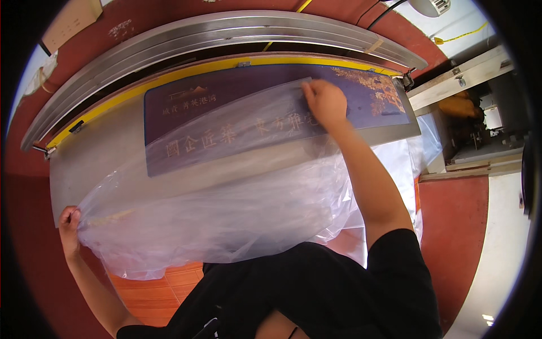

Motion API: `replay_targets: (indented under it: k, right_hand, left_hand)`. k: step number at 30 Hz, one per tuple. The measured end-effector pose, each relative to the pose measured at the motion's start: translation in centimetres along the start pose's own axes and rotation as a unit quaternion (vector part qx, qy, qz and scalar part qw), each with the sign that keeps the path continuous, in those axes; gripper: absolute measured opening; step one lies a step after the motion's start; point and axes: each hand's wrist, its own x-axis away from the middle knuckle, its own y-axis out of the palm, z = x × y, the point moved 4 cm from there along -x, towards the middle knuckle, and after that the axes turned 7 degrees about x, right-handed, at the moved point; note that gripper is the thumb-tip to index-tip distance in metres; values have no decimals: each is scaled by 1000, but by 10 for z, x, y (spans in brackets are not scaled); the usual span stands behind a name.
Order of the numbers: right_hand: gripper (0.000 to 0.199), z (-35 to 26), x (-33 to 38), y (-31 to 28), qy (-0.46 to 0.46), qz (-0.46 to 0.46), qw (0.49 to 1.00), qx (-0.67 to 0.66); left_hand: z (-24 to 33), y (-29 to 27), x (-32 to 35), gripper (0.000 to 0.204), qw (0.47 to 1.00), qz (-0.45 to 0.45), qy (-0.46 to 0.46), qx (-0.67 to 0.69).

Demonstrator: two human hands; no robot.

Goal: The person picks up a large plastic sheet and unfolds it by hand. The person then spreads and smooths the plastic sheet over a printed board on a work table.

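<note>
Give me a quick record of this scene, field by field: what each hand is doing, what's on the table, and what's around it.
left hand: pinching the lower left edge of the clear plastic sheet
right hand: pressing the sheet's far edge onto the dark blue printed panel
plastic sheet: crinkled, draped partly over the panel and off the near side
surface: grey metal table with a yellow strip along its far edge
floor: red and orange tiles

Far across the top: curved metal rails on a red-brown floor. Far left: a cardboard piece. Far right: a white beam, beside it a yellow cable and a black cable. Near, low centre: orange tiles.
</note>
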Motion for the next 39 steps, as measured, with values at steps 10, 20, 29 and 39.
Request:
replay_targets:
  k: [10,20,29,39]
  right_hand:
    - [30,2,-15,5,208,131,969,-29]
    - [18,56,-17,25,296,202,823,-441]
    - [27,79,-66,16,400,183,806,-395]
    - [29,84,-67,22,410,242,739,-476]
  left_hand:
    - [9,-4,26,15,984,94,-44,142]
    - [17,37,-100,18,960,257,98,50]
    - [-18,65,-214,61,945,305,-99,-71]
    - [-6,81,-218,47,970,212,-89,80]
